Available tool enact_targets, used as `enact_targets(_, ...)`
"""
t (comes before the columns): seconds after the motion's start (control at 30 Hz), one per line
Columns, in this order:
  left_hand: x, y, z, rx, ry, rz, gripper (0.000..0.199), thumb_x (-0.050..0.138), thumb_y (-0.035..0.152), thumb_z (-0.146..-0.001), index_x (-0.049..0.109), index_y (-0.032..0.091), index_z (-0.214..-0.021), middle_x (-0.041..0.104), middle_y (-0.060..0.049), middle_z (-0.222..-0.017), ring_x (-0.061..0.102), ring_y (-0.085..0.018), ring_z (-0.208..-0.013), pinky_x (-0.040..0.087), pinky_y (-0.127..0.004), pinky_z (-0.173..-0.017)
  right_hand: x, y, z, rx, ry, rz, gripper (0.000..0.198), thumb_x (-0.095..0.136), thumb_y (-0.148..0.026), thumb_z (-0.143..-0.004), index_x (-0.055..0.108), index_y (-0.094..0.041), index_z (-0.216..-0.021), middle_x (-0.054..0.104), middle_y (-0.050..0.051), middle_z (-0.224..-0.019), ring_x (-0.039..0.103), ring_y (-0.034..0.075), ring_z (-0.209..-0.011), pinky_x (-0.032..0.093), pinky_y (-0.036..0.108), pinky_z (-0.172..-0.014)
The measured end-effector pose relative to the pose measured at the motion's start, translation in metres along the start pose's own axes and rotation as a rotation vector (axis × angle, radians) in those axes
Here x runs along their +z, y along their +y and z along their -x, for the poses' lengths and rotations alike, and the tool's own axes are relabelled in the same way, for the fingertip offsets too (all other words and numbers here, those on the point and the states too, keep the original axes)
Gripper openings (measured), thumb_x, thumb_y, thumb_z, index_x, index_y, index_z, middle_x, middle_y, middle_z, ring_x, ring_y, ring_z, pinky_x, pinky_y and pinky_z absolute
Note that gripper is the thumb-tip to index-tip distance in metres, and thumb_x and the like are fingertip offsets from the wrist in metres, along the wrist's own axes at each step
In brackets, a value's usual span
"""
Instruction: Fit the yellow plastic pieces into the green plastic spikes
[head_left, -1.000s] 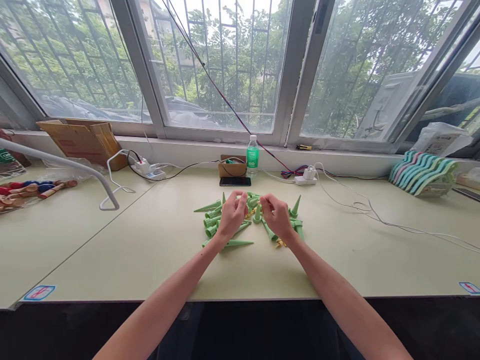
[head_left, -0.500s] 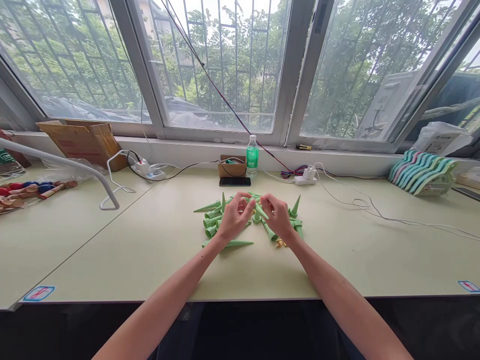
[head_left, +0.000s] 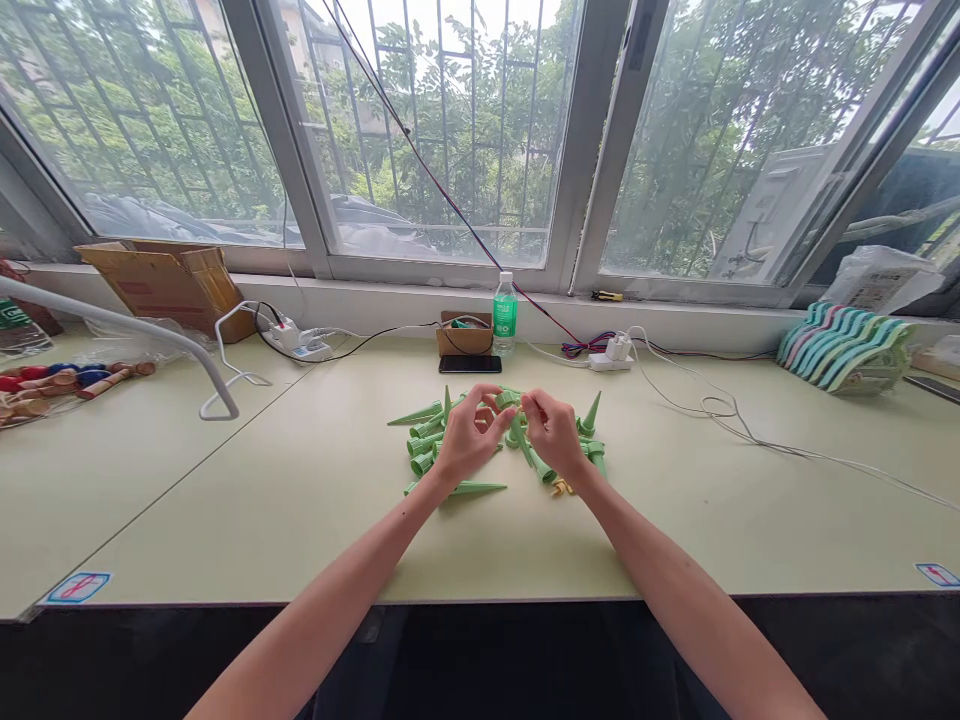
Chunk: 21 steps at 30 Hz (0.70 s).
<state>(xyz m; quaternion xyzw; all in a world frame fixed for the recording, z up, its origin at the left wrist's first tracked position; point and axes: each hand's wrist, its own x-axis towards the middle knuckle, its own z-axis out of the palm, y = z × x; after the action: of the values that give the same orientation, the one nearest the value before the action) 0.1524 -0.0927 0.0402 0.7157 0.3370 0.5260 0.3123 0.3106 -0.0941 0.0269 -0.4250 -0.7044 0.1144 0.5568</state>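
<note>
My left hand (head_left: 468,438) grips a green plastic cone-shaped spike (head_left: 520,437) by its wide collar, between thumb and fingers. The spike's point slants down and to the right. Close beside it, my right hand (head_left: 556,432) is closed in a pinch near the collar; what its fingertips hold, if anything, is too small to name. Several more green spikes (head_left: 425,443) lie and stand on the table around both hands, partly hidden by them. Small yellow pieces (head_left: 562,488) lie below my right hand.
Behind the hands are a phone (head_left: 470,365), a small cardboard box (head_left: 450,342) and a bottle (head_left: 505,315). A power strip (head_left: 611,357) with white cables lies to the right, near a stack of pastel hangers (head_left: 844,345). A white metal rod (head_left: 150,330) juts in from the left.
The spike in my left hand has turned: its collar now shows at the top and its point aims more downward. My right hand has shifted very slightly, off the spike's body.
</note>
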Motion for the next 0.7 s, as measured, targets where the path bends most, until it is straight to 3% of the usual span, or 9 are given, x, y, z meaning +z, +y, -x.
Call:
enact_targets(0.43,0.0017,-0.0020,0.0014,0.225,0.013,-0.166,0.018,0.063,0.031,-0.087,0.055,0.021,-0.100,0.050,-0.002,-0.095,0.051,-0.004,-0.057,0.046,-0.015,-0.047,-0.0007,-0.0026,-0.0006,0.016,-0.017,0.018,0.036,0.039,-0.039,-0.098,0.040,-0.020,-0.067,0.034,-0.006,-0.053,0.031,0.009,-0.048,0.028,0.024,-0.050)
enact_targets(0.7,0.0025,0.0047,0.0030,0.161,0.015,-0.132,0.027,0.063,0.034,-0.086,0.053,0.023,-0.109,0.051,-0.002,-0.098,0.052,-0.003,-0.057,0.043,-0.015,-0.046,0.0001,-0.0041,-0.0002,0.028,-0.009,-0.012,0.039,0.038,-0.043,-0.098,0.038,-0.021,-0.067,0.033,-0.007,-0.051,0.030,0.009,-0.047,0.028,0.023,-0.048)
